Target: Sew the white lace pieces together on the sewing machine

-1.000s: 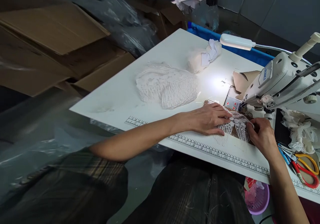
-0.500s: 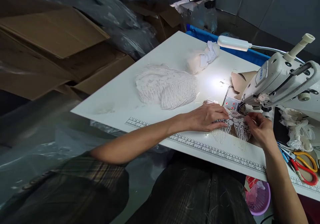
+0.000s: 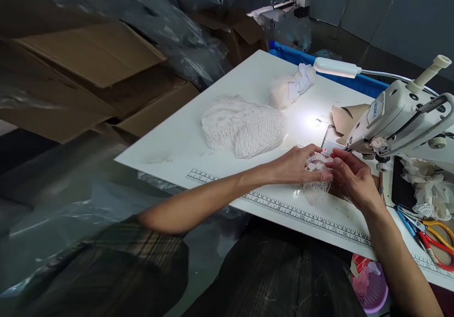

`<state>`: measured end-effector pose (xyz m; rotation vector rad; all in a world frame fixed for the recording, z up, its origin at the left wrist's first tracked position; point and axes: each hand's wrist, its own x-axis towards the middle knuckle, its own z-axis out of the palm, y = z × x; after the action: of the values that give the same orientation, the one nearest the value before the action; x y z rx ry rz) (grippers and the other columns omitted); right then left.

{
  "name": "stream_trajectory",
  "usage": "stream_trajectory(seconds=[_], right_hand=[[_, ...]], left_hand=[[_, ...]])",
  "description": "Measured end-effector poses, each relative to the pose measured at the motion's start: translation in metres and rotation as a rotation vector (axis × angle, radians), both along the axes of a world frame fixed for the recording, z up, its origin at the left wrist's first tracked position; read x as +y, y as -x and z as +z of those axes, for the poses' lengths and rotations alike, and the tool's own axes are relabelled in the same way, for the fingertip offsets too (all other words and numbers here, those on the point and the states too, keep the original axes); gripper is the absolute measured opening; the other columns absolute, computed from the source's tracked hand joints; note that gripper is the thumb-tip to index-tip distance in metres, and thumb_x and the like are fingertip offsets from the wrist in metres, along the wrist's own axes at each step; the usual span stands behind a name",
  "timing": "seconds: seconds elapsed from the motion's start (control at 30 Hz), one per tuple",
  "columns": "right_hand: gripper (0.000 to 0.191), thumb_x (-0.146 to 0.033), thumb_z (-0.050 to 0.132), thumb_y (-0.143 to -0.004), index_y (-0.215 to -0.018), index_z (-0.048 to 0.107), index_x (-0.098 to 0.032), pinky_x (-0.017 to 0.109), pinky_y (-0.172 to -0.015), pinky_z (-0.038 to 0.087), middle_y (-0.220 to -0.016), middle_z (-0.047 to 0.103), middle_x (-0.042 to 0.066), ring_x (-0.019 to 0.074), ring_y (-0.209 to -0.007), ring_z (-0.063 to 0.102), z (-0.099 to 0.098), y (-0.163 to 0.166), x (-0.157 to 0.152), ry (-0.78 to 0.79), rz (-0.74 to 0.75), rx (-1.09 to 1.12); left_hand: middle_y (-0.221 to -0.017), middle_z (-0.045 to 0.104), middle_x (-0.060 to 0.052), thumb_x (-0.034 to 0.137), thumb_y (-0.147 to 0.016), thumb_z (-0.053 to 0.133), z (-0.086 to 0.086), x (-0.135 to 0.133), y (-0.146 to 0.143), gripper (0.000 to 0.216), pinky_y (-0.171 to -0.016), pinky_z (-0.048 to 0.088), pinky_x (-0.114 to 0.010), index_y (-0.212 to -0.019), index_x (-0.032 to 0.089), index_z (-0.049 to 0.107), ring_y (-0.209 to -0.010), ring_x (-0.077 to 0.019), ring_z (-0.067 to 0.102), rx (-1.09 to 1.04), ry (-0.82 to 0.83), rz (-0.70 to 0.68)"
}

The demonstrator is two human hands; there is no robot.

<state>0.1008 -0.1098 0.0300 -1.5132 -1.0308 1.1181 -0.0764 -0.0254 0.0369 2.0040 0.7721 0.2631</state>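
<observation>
A small piece of white openwork lace [image 3: 315,187] is held between the person's two hands, just above the white tabletop [image 3: 198,137] and just in front of the needle area of the white industrial sewing machine [image 3: 397,118]. The left hand [image 3: 296,166] comes in from the left. Its fingers [image 3: 312,152] are curled together over the lace's upper edge and its thumb is closed underneath, so the lace is pinched and its lower part fans out below the fingertips. The right hand [image 3: 351,177] meets it from the right with fingers pressed side by side and bent, their tips against the lace's right edge. Its thumb is hidden, so a grip cannot be told.

The printed black ruler scale [image 3: 301,215] along the table's near edge runs just below the lace. A heap of white lace pieces [image 3: 244,125] lies well to the left, near a cream fabric bundle [image 3: 291,85]. A white gooseneck lamp [image 3: 335,67] lights the spot. Red-and-yellow-handled scissors [image 3: 438,241] lie at the far right.
</observation>
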Motion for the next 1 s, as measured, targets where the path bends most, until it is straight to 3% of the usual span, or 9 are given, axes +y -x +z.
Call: stream_trajectory(seconds=[0.1,0.17,0.27,0.4,0.6,0.8,1.0], right_hand=[[0.031,-0.045,0.059,-0.082,-0.095,0.069,-0.020,0.038,-0.074,0.056,-0.085,0.068,0.006,0.0184,-0.076,0.064,-0.004,-0.019,-0.002,-0.066,0.063,-0.445],[0.024,-0.036,0.053,-0.087,-0.094,0.070,-0.021,0.040,-0.080,0.055,-0.089,0.068,0.007,0.0197,-0.083,0.064,-0.009,-0.031,-0.006,-0.212,0.135,-0.699],[0.028,-0.031,0.047,-0.092,-0.105,0.071,-0.022,0.041,-0.085,0.055,-0.101,0.065,0.010,0.0229,-0.097,0.061,-0.020,-0.040,-0.008,-0.416,0.273,-0.952],[0.035,-0.028,0.045,-0.094,-0.119,0.068,-0.023,0.046,-0.083,0.054,-0.106,0.059,0.013,0.0267,-0.099,0.053,-0.039,-0.043,-0.008,-0.488,0.281,-1.201],[0.038,-0.024,0.041,-0.096,-0.127,0.063,-0.023,0.049,-0.086,0.051,-0.109,0.058,0.013,0.0260,-0.097,0.051,-0.048,-0.044,-0.012,-0.509,0.261,-1.209],[0.037,-0.022,0.043,-0.095,-0.126,0.063,-0.024,0.047,-0.089,0.049,-0.114,0.058,0.012,0.0258,-0.101,0.052,-0.045,-0.042,-0.014,-0.469,0.281,-1.185],[0.042,-0.018,0.044,-0.093,-0.132,0.059,-0.024,0.046,-0.090,0.048,-0.115,0.062,0.011,0.0254,-0.102,0.054,-0.042,-0.041,-0.021,-0.501,0.271,-1.152]], left_hand=[[-0.118,0.066,-0.016,0.042,-0.086,0.057,-0.004,-0.001,-0.001,0.057,-0.071,0.051,-0.032,-0.135,0.013,0.049,-0.072,-0.0156,0.064,0.084,-0.055,0.056],[-0.122,0.065,-0.017,0.036,-0.087,0.053,-0.007,-0.002,-0.003,0.053,-0.072,0.052,-0.032,-0.135,0.014,0.050,-0.067,-0.0137,0.063,0.104,-0.082,0.070],[-0.115,0.068,-0.014,0.037,-0.085,0.057,-0.008,-0.002,-0.004,0.052,-0.072,0.053,-0.032,-0.131,0.014,0.053,-0.068,-0.0151,0.065,0.091,-0.113,0.110],[-0.114,0.069,-0.013,0.039,-0.083,0.062,-0.005,0.001,-0.003,0.059,-0.069,0.054,-0.030,-0.135,0.014,0.049,-0.058,-0.0119,0.064,0.123,-0.057,0.137],[-0.118,0.069,-0.015,0.044,-0.083,0.064,-0.005,0.002,-0.003,0.056,-0.073,0.053,-0.033,-0.130,0.015,0.055,-0.081,-0.0215,0.070,0.165,-0.164,0.129],[-0.118,0.069,-0.016,0.039,-0.081,0.066,-0.005,0.002,-0.004,0.057,-0.077,0.054,-0.035,-0.132,0.016,0.054,-0.096,-0.0259,0.069,0.222,-0.144,0.128],[-0.114,0.070,-0.014,0.045,-0.078,0.073,-0.003,0.003,-0.005,0.064,-0.083,0.054,-0.039,-0.132,0.015,0.053,-0.107,-0.0301,0.067,0.207,-0.118,0.142]])
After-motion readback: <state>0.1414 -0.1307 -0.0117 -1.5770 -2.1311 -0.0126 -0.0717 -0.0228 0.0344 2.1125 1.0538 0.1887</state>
